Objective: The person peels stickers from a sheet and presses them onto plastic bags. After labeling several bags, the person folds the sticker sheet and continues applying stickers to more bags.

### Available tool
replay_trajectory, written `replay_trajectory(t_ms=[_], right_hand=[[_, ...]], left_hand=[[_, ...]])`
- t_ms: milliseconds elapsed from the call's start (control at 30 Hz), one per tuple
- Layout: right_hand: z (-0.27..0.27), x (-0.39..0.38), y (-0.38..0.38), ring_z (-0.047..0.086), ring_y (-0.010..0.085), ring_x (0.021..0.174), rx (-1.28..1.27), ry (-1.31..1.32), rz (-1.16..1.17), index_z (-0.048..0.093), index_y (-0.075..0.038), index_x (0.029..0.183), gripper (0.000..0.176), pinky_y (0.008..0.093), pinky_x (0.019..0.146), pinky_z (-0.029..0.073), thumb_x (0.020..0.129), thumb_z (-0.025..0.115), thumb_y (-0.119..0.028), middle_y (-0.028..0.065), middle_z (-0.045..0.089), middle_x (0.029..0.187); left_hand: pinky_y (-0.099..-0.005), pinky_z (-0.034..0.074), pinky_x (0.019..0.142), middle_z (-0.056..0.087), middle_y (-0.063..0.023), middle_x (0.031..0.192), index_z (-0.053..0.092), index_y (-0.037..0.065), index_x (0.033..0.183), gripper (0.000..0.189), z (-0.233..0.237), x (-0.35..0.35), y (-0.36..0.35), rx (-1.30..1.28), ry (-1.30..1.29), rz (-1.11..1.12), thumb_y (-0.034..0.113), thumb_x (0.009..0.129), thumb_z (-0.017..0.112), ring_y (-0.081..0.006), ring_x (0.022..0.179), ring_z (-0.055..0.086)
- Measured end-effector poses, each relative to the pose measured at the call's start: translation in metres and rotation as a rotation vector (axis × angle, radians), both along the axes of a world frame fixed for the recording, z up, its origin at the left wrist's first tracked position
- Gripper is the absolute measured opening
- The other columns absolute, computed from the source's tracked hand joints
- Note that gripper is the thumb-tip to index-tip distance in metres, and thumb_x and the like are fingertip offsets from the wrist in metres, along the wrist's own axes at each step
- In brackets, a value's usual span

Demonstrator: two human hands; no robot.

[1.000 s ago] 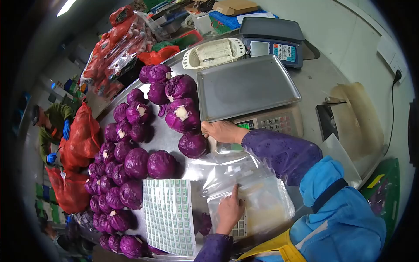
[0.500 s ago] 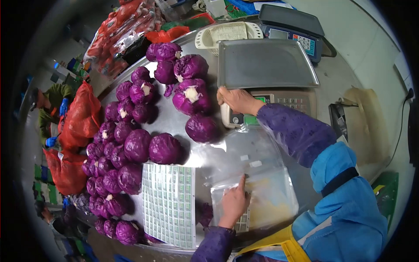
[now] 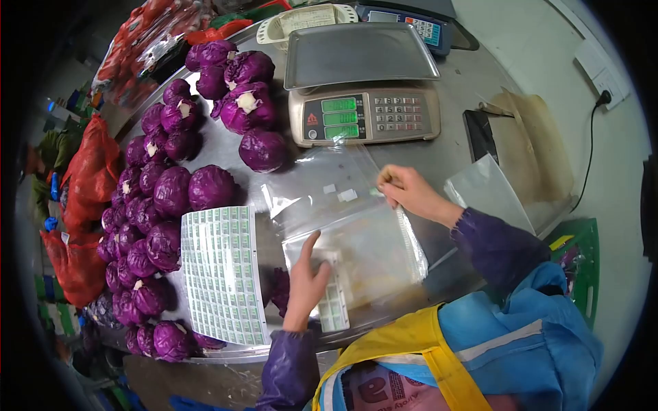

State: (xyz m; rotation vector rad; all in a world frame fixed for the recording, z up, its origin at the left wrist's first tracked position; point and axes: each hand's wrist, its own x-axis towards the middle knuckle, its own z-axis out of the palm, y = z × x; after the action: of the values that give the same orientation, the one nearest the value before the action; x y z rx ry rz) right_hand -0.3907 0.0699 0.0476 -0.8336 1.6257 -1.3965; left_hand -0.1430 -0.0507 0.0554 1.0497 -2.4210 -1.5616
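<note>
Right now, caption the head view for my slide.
Left hand and right hand at clear plastic bags, near a label sheet, purple cabbages and a lit scale on a metal table.

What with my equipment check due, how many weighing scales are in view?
2. The silver scale stands on the metal table, beyond the clear plastic; the dark blue scale, partly out of frame, is behind it. Others may be hidden.

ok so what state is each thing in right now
scale: on, display lit
bags: flat, stacked
sticker sheet: spread out, face up
cabbages: whole, loose on the table
plug: in the socket
left hand: open, over the bags
right hand: partly curled, grip unclear
</note>
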Motion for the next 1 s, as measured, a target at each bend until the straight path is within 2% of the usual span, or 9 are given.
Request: replay_trajectory(t_ms=[67, 167, 233, 367, 567, 700, 767, 800, 1000], right_hand=[[-0.021, 0.008, 0.022, 0.051, 0.0073, 0.056, 0.064, 0.027, -0.028, 0.054, -0.001, 0.086, 0.007, 0.0223, 0.051, 0.042, 0.086, 0.054, -0.008, 0.0009, 0.054, 0.068], [-0.023, 0.024, 0.029, 0.059, 0.0131, 0.061, 0.197, 0.130, -0.039, 0.058, -0.003, 0.081, 0.010, 0.0266, 0.055, 0.045, 0.080, 0.061, -0.012, 0.0045, 0.062, 0.072], [-0.010, 0.040, 0.019, 0.063, 0.0207, 0.069, 0.307, 0.470, 0.034, 0.060, -0.004, 0.079, 0.011, 0.0328, 0.062, 0.048, 0.077, 0.061, -0.015, 0.0068, 0.065, 0.078], [-0.041, 0.056, -0.002, 0.061, 0.0283, 0.069, 0.199, 0.899, 0.101, 0.054, -0.007, 0.084, 0.023, 0.0404, 0.061, 0.046, 0.074, 0.065, -0.024, 0.0093, 0.062, 0.073], [-0.022, 0.023, 0.013, 0.060, 0.0327, 0.074, 0.583, 0.999, -0.039, 0.047, -0.008, 0.093, 0.032, 0.0432, 0.063, 0.045, 0.074, 0.066, -0.026, 0.0092, 0.061, 0.074], [-0.005, 0.034, 0.048, 0.059, 0.0335, 0.076, 0.377, 0.848, 0.162, 0.049, -0.008, 0.096, 0.037, 0.0423, 0.067, 0.047, 0.072, 0.068, -0.029, 0.0086, 0.060, 0.076], [-0.021, 0.044, 0.063, 0.059, 0.0319, 0.076, -0.011, 1.061, 0.433, 0.051, -0.010, 0.100, 0.039, 0.0412, 0.067, 0.046, 0.072, 0.067, -0.031, 0.0078, 0.059, 0.077], [-0.025, 0.044, 0.065, 0.059, 0.0287, 0.082, 0.027, 1.017, 0.479, 0.053, -0.011, 0.100, 0.042, 0.0404, 0.066, 0.045, 0.069, 0.070, -0.033, 0.0069, 0.057, 0.086], [-0.047, 0.022, 0.056, 0.058, 0.0243, 0.087, 0.188, 0.802, 0.516, 0.056, -0.012, 0.090, 0.028, 0.0384, 0.065, 0.046, 0.070, 0.069, -0.027, 0.0025, 0.052, 0.092]], left_hand=[[-0.0309, 0.045, 0.081, 0.053, -0.0206, 0.119, 0.043, 0.007, 0.130, 0.057, -0.005, 0.027, 0.005, 0.089, 0.036, 0.009, 0.003, 0.074, 0.051, -0.0220, 0.086, 0.059], [-0.0324, 0.047, 0.075, 0.061, -0.0200, 0.100, 0.052, 0.008, 0.121, 0.045, -0.041, 0.054, 0.011, 0.075, 0.130, 0.129, 0.007, 0.076, 0.054, -0.0292, 0.078, 0.060], [-0.0343, 0.047, 0.079, 0.062, -0.0188, 0.100, 0.054, 0.009, 0.119, 0.042, -0.046, 0.059, 0.015, -0.152, 0.012, 0.086, 0.010, 0.076, 0.055, -0.0310, 0.086, 0.062], [-0.0382, 0.047, 0.073, 0.063, -0.0187, 0.095, 0.055, 0.017, 0.117, 0.039, -0.036, 0.054, 0.016, -0.115, -0.113, 0.086, 0.017, 0.078, 0.055, -0.0329, 0.083, 0.062], [-0.0409, 0.047, 0.069, 0.063, -0.0171, 0.082, 0.054, 0.022, 0.117, 0.039, -0.043, 0.054, 0.018, -0.173, -0.119, 0.095, 0.022, 0.078, 0.054, -0.0348, 0.076, 0.061], [-0.0383, 0.047, 0.067, 0.063, -0.0162, 0.088, 0.053, 0.017, 0.119, 0.041, -0.050, 0.057, 0.019, -0.278, -0.107, 0.094, 0.018, 0.077, 0.055, -0.0292, 0.072, 0.061], [-0.0313, 0.046, 0.066, 0.062, -0.0123, 0.095, 0.051, 0.009, 0.120, 0.043, -0.058, 0.060, 0.015, -0.006, 0.128, 0.258, 0.011, 0.078, 0.056, -0.0180, 0.073, 0.059], [-0.0243, 0.044, 0.068, 0.060, -0.0077, 0.099, 0.050, 0.002, 0.121, 0.042, -0.030, 0.055, 0.018, 0.245, 0.183, 0.353, 0.003, 0.079, 0.055, -0.0101, 0.078, 0.055], [-0.0233, 0.044, 0.078, 0.058, -0.0057, 0.101, 0.054, 0.001, 0.112, 0.027, 0.011, 0.065, 0.020, 0.493, 0.473, 0.575, -0.001, 0.086, 0.052, -0.0106, 0.088, 0.055]])
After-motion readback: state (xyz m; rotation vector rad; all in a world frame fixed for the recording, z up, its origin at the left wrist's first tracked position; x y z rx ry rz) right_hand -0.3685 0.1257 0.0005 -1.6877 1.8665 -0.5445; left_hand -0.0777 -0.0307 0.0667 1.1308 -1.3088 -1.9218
